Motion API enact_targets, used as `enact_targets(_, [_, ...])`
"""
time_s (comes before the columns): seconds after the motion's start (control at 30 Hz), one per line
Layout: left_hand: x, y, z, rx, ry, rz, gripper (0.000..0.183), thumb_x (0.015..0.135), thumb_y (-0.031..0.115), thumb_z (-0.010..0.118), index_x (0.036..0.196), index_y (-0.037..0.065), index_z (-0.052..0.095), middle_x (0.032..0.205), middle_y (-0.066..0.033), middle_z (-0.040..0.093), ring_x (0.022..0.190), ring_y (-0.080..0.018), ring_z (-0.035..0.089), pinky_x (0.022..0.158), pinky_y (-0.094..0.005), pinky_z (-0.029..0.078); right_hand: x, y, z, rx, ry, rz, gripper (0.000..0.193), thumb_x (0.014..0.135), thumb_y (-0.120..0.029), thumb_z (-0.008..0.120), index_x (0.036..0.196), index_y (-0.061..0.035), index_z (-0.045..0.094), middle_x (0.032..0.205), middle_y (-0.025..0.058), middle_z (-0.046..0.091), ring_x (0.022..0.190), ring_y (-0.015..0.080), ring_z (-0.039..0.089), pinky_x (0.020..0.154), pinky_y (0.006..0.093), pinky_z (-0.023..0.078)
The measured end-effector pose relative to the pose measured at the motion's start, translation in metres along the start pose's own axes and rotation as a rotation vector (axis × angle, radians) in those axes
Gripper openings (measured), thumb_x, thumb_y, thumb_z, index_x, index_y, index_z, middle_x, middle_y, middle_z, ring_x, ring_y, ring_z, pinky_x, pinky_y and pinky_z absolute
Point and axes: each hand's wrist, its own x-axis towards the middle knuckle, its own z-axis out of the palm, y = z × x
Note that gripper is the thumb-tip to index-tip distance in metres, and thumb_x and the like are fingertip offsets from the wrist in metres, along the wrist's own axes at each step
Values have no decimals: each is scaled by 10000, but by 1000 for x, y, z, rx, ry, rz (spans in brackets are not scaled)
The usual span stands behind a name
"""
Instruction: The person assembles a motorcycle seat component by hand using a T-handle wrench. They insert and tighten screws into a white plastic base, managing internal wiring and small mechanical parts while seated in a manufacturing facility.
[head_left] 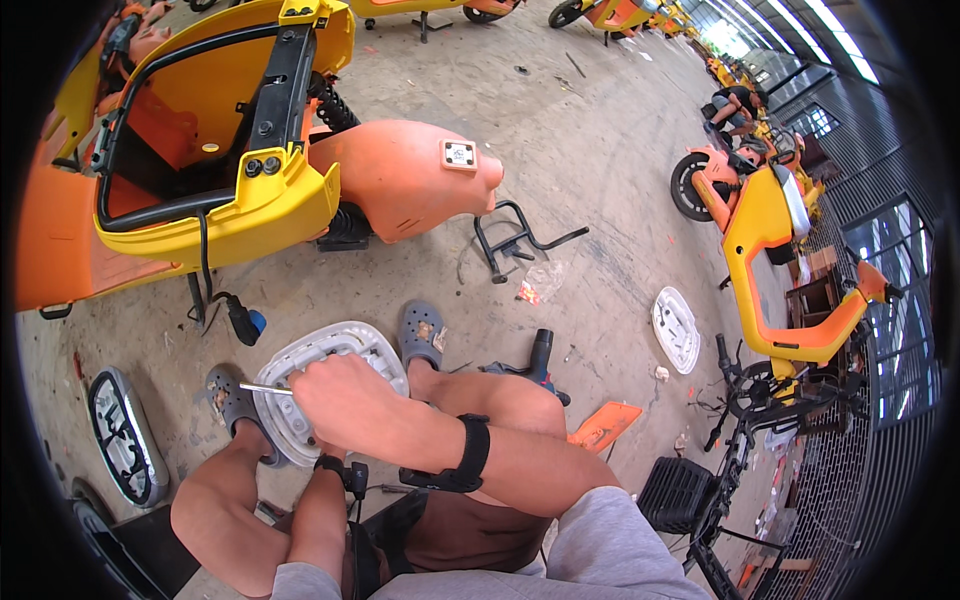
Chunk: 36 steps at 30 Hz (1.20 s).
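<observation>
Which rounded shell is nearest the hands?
The white shell between the shoes, beneath the right hand; the other white shell lies well to the right, the dark-centred shell to the left.

Right hand is over the cover, with the left hand mostly hidden behind it on the wearer's side; the rod projects leftward from the right hand. Scooter body stands ahead and left of the hands, metal stand on the floor ahead and right. Rightward from the hands: power tool, flat panel, second cover, then standing scooter; seat-shaped part well to their left.
</observation>
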Motion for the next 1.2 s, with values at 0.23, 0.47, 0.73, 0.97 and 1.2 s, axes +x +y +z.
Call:
enact_targets(0.23, [-1,0,1,-1,5,0,334,973,333,522,1049,29,638,893,-183,710,847,-354,707,703,-498,556,0,0,2,1,12,-7,292,528,-31,753,786,45,638,667,212,655,665,375,688,594,430,556])
enact_targets(0.47, [1,1,4,-4,5,1,337,974,335,520,1047,29,641,897,-185,712,851,-357,708,708,-500,556,0,-1,-3,22,-36,12,309,523,-25,750,802,51,640,672,213,657,670,378,689,596,427,557])
enact_targets(0.73, [1,-1,3,-9,19,2,341,974,338,519,1045,29,644,902,-187,713,855,-360,709,712,-503,557,1,-4,0,37,-23,-3,314,532,-34,743,814,55,639,675,217,657,673,378,689,605,432,560])
enact_targets(0.97, [2,6,6,-17,30,16,344,975,340,518,1044,29,647,906,-188,715,859,-363,709,717,-505,557,-1,-2,-5,46,-46,7,306,546,-38,743,814,59,634,667,219,650,673,390,684,612,440,561])
enact_targets(1.2, [0,2,22,-42,52,31,347,975,342,516,1042,29,650,910,-190,716,863,-366,710,721,-507,557,2,-3,-7,61,-62,26,242,611,-83,735,799,33,637,675,218,647,679,404,676,626,455,555])
